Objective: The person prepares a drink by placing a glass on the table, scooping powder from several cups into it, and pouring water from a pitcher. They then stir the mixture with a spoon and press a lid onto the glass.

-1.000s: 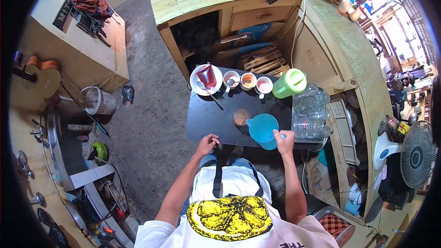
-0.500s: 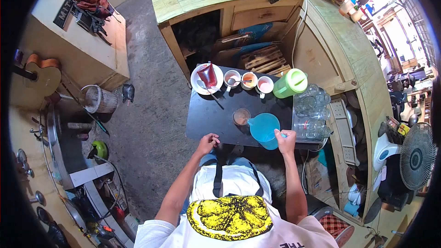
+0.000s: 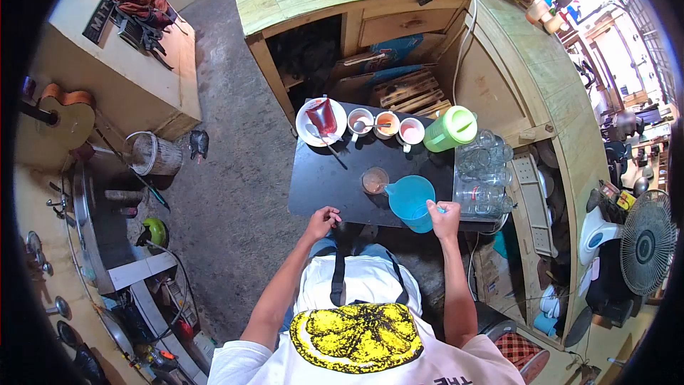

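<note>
My right hand [image 3: 444,218] is closed round the handle of a blue pitcher [image 3: 411,201], which is tilted with its spout at the rim of a glass [image 3: 374,180]. The glass stands on the dark table [image 3: 317,185] and holds something brownish. My left hand [image 3: 325,222] rests at the table's near edge, fingers curled; what they hold, if anything, is hidden. Behind the glass are a white plate [image 3: 307,133] with a red packet [image 3: 323,118] and a spoon, three white cups [image 3: 411,132], and a green lidded pitcher [image 3: 449,130].
Several clear glass mugs [image 3: 484,164] crowd the right end of the table. Beyond it is a wooden cabinet [image 3: 399,25]. A white fan [image 3: 645,241] stands at the far right. A bucket [image 3: 162,155] and a green gas cylinder [image 3: 154,231] are on the left.
The two frames look nearly alike. My right hand and the blue pitcher have shifted very slightly to the right; my left hand has stayed in place.
</note>
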The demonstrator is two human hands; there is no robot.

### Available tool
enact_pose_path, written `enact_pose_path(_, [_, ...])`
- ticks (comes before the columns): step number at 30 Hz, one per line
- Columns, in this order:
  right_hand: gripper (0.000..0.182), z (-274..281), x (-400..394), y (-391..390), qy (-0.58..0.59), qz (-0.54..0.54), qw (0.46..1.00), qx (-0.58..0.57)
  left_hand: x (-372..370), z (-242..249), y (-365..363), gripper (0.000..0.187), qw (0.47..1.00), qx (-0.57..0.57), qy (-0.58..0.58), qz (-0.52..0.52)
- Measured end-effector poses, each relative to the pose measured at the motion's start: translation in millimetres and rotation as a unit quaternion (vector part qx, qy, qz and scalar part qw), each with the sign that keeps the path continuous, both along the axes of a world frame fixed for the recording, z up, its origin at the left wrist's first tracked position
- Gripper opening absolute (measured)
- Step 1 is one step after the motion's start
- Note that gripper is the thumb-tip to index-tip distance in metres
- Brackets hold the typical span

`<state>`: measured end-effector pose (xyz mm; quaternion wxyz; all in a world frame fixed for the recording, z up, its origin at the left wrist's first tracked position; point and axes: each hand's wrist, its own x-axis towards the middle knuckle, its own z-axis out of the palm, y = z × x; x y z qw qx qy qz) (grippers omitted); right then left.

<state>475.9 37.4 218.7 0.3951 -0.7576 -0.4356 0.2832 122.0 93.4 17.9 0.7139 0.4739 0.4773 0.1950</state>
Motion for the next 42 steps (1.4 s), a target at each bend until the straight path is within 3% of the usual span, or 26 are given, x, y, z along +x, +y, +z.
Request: enact_pose_path(42, [0.057,8.0,2.6,3.1,-0.024,0.012,1.0,-0.003,-1.2,6.5,1.8,0.029,1.0,0.009,0.0,-0.006])
